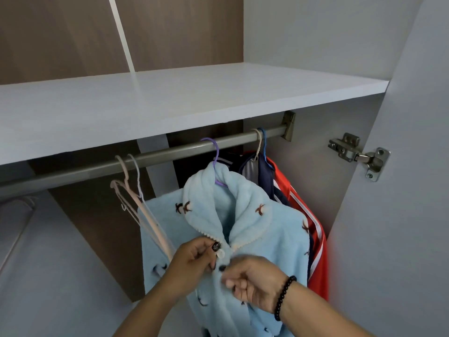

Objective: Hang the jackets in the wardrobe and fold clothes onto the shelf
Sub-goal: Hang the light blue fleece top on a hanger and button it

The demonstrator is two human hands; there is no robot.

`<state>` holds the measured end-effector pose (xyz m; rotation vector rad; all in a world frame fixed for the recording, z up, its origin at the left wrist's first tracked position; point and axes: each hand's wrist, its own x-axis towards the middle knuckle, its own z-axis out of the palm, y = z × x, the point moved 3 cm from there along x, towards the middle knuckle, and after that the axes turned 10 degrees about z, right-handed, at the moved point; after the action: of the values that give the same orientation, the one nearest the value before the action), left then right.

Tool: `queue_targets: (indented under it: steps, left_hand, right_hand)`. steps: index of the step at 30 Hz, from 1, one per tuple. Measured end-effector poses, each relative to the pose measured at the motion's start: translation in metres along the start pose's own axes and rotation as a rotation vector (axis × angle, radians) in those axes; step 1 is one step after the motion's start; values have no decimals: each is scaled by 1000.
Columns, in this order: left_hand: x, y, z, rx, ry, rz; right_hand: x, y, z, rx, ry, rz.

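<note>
Head view: wardrobe [364, 215] w/ blue jacket [245, 215] on rail [170, 153].

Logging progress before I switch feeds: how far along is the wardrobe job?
Done: a red jacket and a navy one hang on the metal rail. In hand: both hands, left and right, button the light-blue fleece jacket on its purple hanger. Left: the white shelf holds no folded clothes.

Showing one shelf [184, 103] and one rail [155, 154] in the wardrobe, with one door hinge [359, 154] far right. Hanging on the rail: five hangers, two bare ones [128, 190] at left, one purple [216, 156], two at right [261, 144]. Counting three garments: one light-blue fleece jacket [267, 239], one navy jacket [264, 176], one red jacket [315, 239]; working near: two hands, one button [221, 253], one bead bracelet [284, 296].
</note>
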<state>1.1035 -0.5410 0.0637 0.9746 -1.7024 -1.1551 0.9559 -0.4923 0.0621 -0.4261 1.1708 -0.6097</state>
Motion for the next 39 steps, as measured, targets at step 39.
queue_targets:
  steps: [39]
  left_hand:
    - [168, -1, -44, 735, 297, -12]
  right_hand:
    - [28, -146, -20, -1465, 763, -803]
